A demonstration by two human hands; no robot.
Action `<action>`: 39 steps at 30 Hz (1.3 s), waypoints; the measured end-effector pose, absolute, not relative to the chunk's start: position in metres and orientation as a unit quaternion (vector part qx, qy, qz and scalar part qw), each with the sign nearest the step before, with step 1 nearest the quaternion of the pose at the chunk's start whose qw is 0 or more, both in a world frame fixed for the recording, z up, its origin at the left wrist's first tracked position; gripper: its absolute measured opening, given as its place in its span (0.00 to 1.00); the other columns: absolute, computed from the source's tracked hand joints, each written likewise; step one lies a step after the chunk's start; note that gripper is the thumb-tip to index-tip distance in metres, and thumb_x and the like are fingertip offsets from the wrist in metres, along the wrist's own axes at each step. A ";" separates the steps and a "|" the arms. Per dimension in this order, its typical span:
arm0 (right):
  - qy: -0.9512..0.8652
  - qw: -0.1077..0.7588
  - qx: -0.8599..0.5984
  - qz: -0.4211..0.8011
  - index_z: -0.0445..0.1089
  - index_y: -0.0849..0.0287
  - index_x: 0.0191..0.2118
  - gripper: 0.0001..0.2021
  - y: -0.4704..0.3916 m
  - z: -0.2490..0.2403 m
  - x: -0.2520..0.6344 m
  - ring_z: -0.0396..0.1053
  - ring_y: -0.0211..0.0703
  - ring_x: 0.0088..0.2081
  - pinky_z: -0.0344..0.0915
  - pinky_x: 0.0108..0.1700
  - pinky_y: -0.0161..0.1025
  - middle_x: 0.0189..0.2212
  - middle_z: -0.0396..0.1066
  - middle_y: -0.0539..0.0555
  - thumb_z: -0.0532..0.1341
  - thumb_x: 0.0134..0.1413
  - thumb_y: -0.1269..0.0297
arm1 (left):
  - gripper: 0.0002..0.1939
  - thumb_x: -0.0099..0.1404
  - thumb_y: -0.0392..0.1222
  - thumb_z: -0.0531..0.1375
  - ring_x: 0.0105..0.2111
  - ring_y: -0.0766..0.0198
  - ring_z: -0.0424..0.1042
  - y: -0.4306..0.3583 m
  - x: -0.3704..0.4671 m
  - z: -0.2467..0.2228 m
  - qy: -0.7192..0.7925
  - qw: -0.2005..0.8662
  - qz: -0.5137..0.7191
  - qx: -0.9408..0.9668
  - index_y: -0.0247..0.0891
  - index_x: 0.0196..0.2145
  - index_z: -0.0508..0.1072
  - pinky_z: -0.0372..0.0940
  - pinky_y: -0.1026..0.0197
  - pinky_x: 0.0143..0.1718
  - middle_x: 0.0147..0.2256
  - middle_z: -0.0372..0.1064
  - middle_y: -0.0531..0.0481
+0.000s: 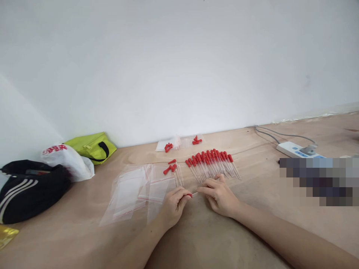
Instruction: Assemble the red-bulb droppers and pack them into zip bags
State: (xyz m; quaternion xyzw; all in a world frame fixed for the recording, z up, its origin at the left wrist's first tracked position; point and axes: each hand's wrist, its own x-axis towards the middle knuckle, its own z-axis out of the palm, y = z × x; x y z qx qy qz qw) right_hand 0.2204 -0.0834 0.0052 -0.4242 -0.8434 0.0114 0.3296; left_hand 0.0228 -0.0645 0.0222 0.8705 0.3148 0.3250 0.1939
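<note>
Near the middle of the counter (pixel 255 183), the left hand (pixel 174 203) is clamped on a red bulb (pixel 190 195) and the right hand (pixel 221 195) pinches a thin tube (pixel 195 193), apparently meeting it, though fingers hide much; red-topped droppers (pixel 209 157) lie just beyond.

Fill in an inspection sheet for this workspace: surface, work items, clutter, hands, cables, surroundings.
Surface: smooth brown work surface.
Work items: row of slender clear droppers with red bulbs; loose red rubber-like bulbs; flat clear plastic bags with red stripes.
Clutter: black cloth bag with white stripes, white plastic bag with red print, yellow-green bag with black strap, at left.
Hands: left hand grips a red bulb; right hand seems to pinch the thin clear tube beside it.
Cables: grey cables by the white, blue-socketed power strip, at right.
Surroundings: plain pale wall behind; a pixelated patch hides part of the right side.
</note>
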 end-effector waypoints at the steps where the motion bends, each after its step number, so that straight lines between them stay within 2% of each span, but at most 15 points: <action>1: -0.843 0.326 -0.428 0.002 0.68 0.53 0.41 0.22 -0.084 0.005 0.220 0.62 0.38 0.30 0.44 0.37 0.41 0.29 0.68 0.51 0.50 0.42 0.80 | 0.15 0.66 0.44 0.45 0.26 0.65 0.65 -0.064 0.023 0.022 0.317 0.192 0.326 0.870 0.37 0.30 0.68 0.61 0.64 0.28 0.25 0.65 0.50; 4: -0.843 0.320 -0.431 -0.018 0.69 0.55 0.38 0.18 -0.087 0.005 0.217 0.60 0.38 0.28 0.43 0.35 0.40 0.28 0.67 0.51 0.50 0.42 0.79 | 0.13 0.65 0.43 0.48 0.26 0.65 0.66 -0.065 0.023 0.022 0.328 0.177 0.322 0.870 0.37 0.29 0.69 0.61 0.64 0.28 0.25 0.66 0.50; 8: -0.841 0.339 -0.421 -0.002 0.68 0.59 0.32 0.11 -0.091 0.008 0.213 0.59 0.36 0.26 0.42 0.32 0.38 0.25 0.66 0.50 0.49 0.49 0.75 | 0.11 0.63 0.41 0.51 0.26 0.65 0.66 -0.067 0.024 0.022 0.327 0.159 0.329 0.871 0.36 0.28 0.69 0.61 0.65 0.28 0.24 0.66 0.51; 20: -0.837 0.341 -0.421 0.076 0.65 0.59 0.30 0.12 -0.093 0.008 0.203 0.61 0.36 0.26 0.45 0.32 0.37 0.25 0.68 0.50 0.46 0.54 0.73 | 0.10 0.64 0.40 0.50 0.25 0.66 0.66 -0.071 0.029 0.023 0.299 0.138 0.326 0.886 0.36 0.28 0.68 0.62 0.66 0.26 0.25 0.66 0.49; 27: -0.852 0.273 -0.448 -0.009 0.69 0.57 0.29 0.09 -0.086 0.016 0.203 0.60 0.41 0.33 0.43 0.33 0.39 0.27 0.68 0.53 0.52 0.54 0.67 | 0.10 0.64 0.42 0.50 0.30 0.62 0.67 -0.054 0.018 0.026 0.305 0.086 0.293 0.902 0.38 0.33 0.69 0.63 0.61 0.32 0.29 0.68 0.48; 30: -0.835 0.268 -0.481 -0.024 0.70 0.57 0.28 0.09 -0.085 0.017 0.202 0.60 0.41 0.32 0.42 0.33 0.40 0.24 0.69 0.52 0.53 0.53 0.67 | 0.10 0.62 0.45 0.53 0.36 0.58 0.67 -0.042 0.009 0.026 0.355 0.049 0.320 0.877 0.38 0.37 0.68 0.62 0.56 0.38 0.34 0.68 0.46; 32: -0.806 0.283 -0.520 -0.014 0.70 0.57 0.29 0.09 -0.080 0.016 0.201 0.61 0.41 0.31 0.41 0.33 0.40 0.23 0.69 0.51 0.53 0.53 0.67 | 0.09 0.62 0.44 0.52 0.39 0.56 0.66 -0.035 0.004 0.023 0.417 0.019 0.335 0.844 0.38 0.37 0.68 0.61 0.53 0.41 0.36 0.67 0.45; 35: -0.752 0.301 -0.587 0.001 0.69 0.57 0.34 0.08 -0.067 0.014 0.193 0.63 0.41 0.30 0.42 0.33 0.40 0.22 0.70 0.50 0.53 0.52 0.67 | 0.06 0.59 0.38 0.53 0.39 0.54 0.66 -0.028 0.000 0.015 0.498 -0.010 0.327 0.803 0.37 0.35 0.67 0.61 0.51 0.40 0.35 0.67 0.45; 39: -0.718 0.290 -0.633 -0.001 0.66 0.59 0.36 0.08 -0.042 0.015 0.174 0.66 0.43 0.32 0.43 0.36 0.40 0.23 0.71 0.51 0.53 0.51 0.66 | 0.06 0.56 0.35 0.56 0.37 0.56 0.66 -0.024 -0.001 0.006 0.515 -0.014 0.308 0.800 0.37 0.34 0.66 0.62 0.53 0.38 0.34 0.66 0.47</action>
